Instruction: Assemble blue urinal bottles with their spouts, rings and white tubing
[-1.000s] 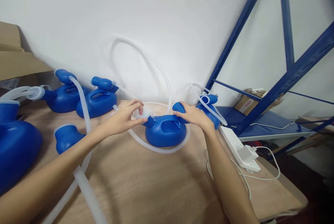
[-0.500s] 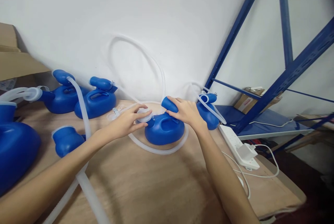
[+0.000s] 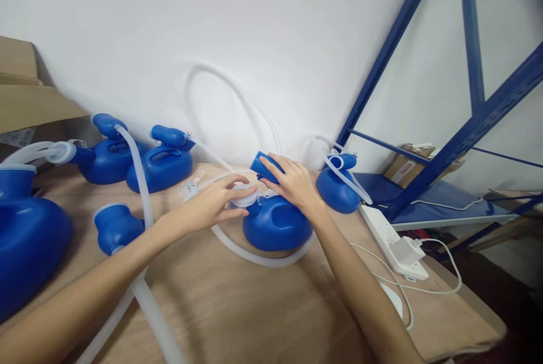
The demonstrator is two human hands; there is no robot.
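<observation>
A blue plastic urinal bottle (image 3: pixel 278 228) lies on the wooden table in front of me, a handle opening in its upper side. My left hand (image 3: pixel 224 200) grips the translucent white cap (image 3: pixel 245 196) at the bottle's neck, thumb below and fingers over it. In my right hand (image 3: pixel 292 183) is a blue cup-shaped funnel (image 3: pixel 262 165), held just above the bottle; its far side is hidden by the fingers. A clear hose (image 3: pixel 254 258) curves around the bottle on the table.
More blue bottles (image 3: pixel 165 168) with funnels and hoses stand to the left. Another bottle (image 3: pixel 337 191) stands to the right. A loose blue funnel (image 3: pixel 116 228) lies near my left forearm. A power strip (image 3: pixel 392 242), blue shelving (image 3: pixel 449 137) and a cardboard box (image 3: pixel 38 89) flank the table.
My right hand has lifted the funnel up and left, off the bottle's top. The left hand stays at the cap. The view has shifted slightly.
</observation>
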